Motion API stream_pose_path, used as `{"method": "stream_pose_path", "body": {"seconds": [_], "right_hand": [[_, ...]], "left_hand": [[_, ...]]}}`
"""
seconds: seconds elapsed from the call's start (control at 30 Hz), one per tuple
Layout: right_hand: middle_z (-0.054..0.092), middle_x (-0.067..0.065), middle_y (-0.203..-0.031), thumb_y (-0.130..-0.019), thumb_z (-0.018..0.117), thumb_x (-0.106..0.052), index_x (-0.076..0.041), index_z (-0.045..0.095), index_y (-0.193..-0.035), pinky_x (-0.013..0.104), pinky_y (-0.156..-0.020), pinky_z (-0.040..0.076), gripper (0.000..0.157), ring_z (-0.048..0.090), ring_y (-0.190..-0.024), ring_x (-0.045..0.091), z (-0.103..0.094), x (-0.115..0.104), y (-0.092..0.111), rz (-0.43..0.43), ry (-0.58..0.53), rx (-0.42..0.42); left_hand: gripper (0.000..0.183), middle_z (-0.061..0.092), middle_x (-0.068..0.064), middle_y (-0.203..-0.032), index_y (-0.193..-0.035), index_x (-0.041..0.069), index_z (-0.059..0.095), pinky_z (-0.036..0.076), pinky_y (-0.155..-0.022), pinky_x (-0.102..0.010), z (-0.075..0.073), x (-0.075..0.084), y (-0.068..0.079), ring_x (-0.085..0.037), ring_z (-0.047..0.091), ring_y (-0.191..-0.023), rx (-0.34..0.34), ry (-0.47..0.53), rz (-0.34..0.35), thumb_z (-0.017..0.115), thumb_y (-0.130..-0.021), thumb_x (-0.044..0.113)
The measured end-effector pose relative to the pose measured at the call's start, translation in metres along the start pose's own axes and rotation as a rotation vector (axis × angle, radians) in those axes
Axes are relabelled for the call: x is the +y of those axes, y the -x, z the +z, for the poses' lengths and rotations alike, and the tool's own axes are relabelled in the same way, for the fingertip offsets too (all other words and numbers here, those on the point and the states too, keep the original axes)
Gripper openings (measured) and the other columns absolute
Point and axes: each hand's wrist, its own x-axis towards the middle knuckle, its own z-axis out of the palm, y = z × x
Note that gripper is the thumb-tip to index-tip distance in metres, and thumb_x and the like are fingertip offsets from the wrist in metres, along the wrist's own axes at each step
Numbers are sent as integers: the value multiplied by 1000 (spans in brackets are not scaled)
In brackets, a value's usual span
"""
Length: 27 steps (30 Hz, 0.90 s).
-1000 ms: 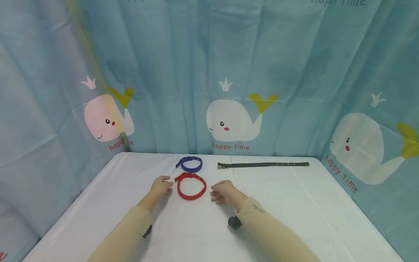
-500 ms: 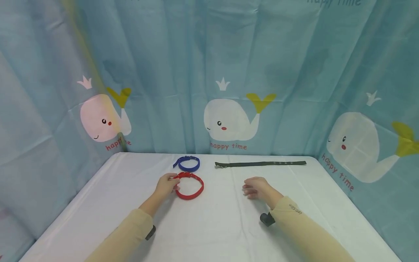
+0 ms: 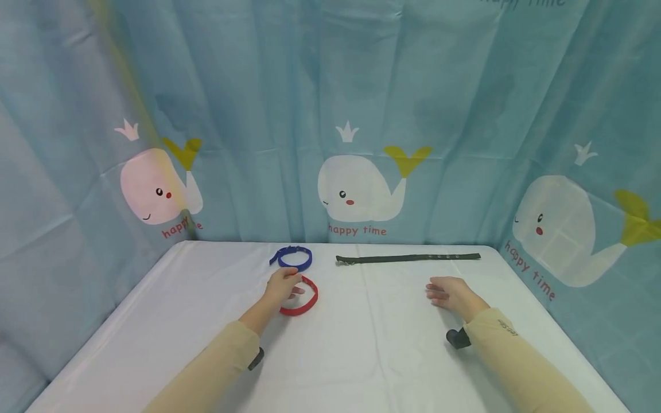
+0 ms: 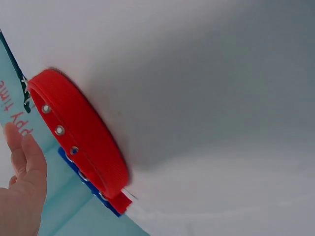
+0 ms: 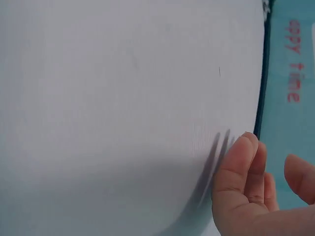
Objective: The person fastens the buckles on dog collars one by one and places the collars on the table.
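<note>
A red collar lies buckled in a ring on the white table. My left hand hovers over its left side and hides its buckle in the head view. Seen from the left wrist, the fingers are extended, apart from the collar, with nothing in them. Just behind lies a blue collar, also closed in a ring. My right hand, loosely bent and holding nothing, is over the table's right side. The nearest thing to it is a dark green strap, laid out straight behind it with its buckle at the left.
The white-covered table ends at the back against a light blue curtain printed with whales. The curtain also closes in the left and right sides. A dark wrist camera hangs under the right sleeve.
My right hand has moved right, away from the red collar. The left hand has shifted right from beside the red collar to above its left part. The collars and strap stay in place.
</note>
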Motion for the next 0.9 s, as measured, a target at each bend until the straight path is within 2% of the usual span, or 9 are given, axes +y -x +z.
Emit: {"method": "stream_pose_path", "body": {"seconds": [0.13, 0.2, 0.27, 0.4, 0.5, 0.63, 0.73, 0.8, 0.9], "right_hand": [[41, 27, -142, -103, 47, -11, 7, 22, -149, 27, -80, 53, 56, 62, -94, 23, -19, -6, -6, 14, -71, 34], [32, 28, -149, -103, 45, -11, 6, 18, -151, 27, -83, 53, 57, 58, -103, 26, -28, -7, -9, 14, -96, 35], [28, 28, -151, -103, 43, -11, 5, 17, -151, 27, -83, 53, 57, 57, -102, 26, -36, -8, -12, 14, -122, 42], [27, 26, -152, -104, 42, -12, 4, 17, -152, 29, -88, 51, 57, 53, -115, 30, -45, -10, -18, 20, -163, 88], [24, 25, -155, -105, 40, -13, 2, 13, -153, 32, -100, 44, 57, 38, -133, 32, -49, -9, -21, 14, -162, 96], [20, 25, -156, -105, 39, -13, 2, 10, -153, 32, -104, 39, 58, 42, -127, 29, -58, -9, -23, -8, -143, 66], [16, 24, -157, -104, 40, -12, 2, 7, -153, 31, -101, 42, 60, 45, -121, 26, -65, -11, -25, -26, -147, 39], [14, 24, -158, -104, 39, -11, 2, 5, -153, 30, -103, 40, 61, 43, -127, 27, -69, -14, -26, -31, -163, 31], [10, 21, -159, -105, 35, -12, -1, 3, -153, 32, -108, 33, 59, 30, -140, 30, -74, -19, -30, -29, -170, 36]], "left_hand": [[43, 58, -25, -123, -137, -4, 45, 51, -91, -42, 13, 7, -1, -29, 68, -91, -15, 13, -4, 52, -101, 18], [44, 57, -25, -125, -138, -4, 44, 50, -91, -42, 20, 10, -2, -29, 67, -93, -29, 12, 3, 51, -101, 19], [45, 56, -24, -127, -138, -4, 44, 50, -92, -42, 25, 13, -2, -29, 68, -94, -35, 15, 3, 52, -101, 20], [46, 55, -24, -129, -138, -4, 44, 48, -94, -43, 34, 17, -6, -28, 68, -95, -45, 27, -8, 52, -101, 21], [45, 54, -25, -130, -138, -5, 42, 47, -95, -44, 41, 19, -9, -29, 67, -98, -53, 51, -19, 51, -102, 20], [45, 52, -27, -132, -139, -6, 40, 47, -96, -46, 48, 21, -10, -32, 65, -100, -71, 85, -23, 49, -102, 18], [46, 52, -27, -132, -140, -6, 39, 48, -94, -44, 54, 23, -12, -33, 64, -101, -65, 93, -34, 50, -102, 18], [48, 52, -27, -132, -141, -6, 38, 49, -93, -43, 58, 24, -14, -33, 64, -103, -54, 87, -43, 50, -102, 19], [51, 51, -27, -133, -142, -5, 37, 49, -92, -42, 65, 26, -18, -33, 62, -107, -35, 95, -66, 51, -101, 20]]}}
